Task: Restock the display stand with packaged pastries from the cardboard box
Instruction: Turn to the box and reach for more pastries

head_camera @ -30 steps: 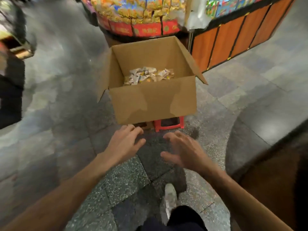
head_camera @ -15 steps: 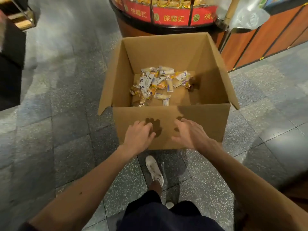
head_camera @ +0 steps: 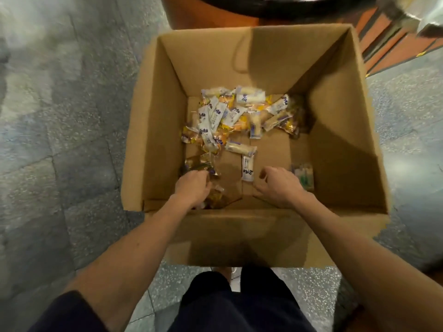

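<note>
An open cardboard box [head_camera: 335, 130] stands on the floor in front of me. Several packaged pastries [head_camera: 230, 116] in white and yellow wrappers lie heaped at the far left of its bottom. My left hand [head_camera: 193, 185] is down in the near left corner, fingers curled over clear-wrapped pastries [head_camera: 215, 197] that show beneath the palm. My right hand [head_camera: 278, 185] hovers inside near the front wall, fingers loosely curled and holding nothing, just right of a single white packet [head_camera: 247, 170]. Only the dark round base of the display stand [head_camera: 251, 8] shows beyond the box.
A greenish packet [head_camera: 303, 176] lies right of my right hand. An orange wooden counter [head_camera: 388, 49] runs along the top right. Grey stone floor tiles [head_camera: 72, 140] surround the box. My dark shorts [head_camera: 239, 305] and a shoe are below its front wall.
I have moved close over the box. Both hands went from its outer front wall over the rim and down inside; the left one now sits on pastries in the near corner.
</note>
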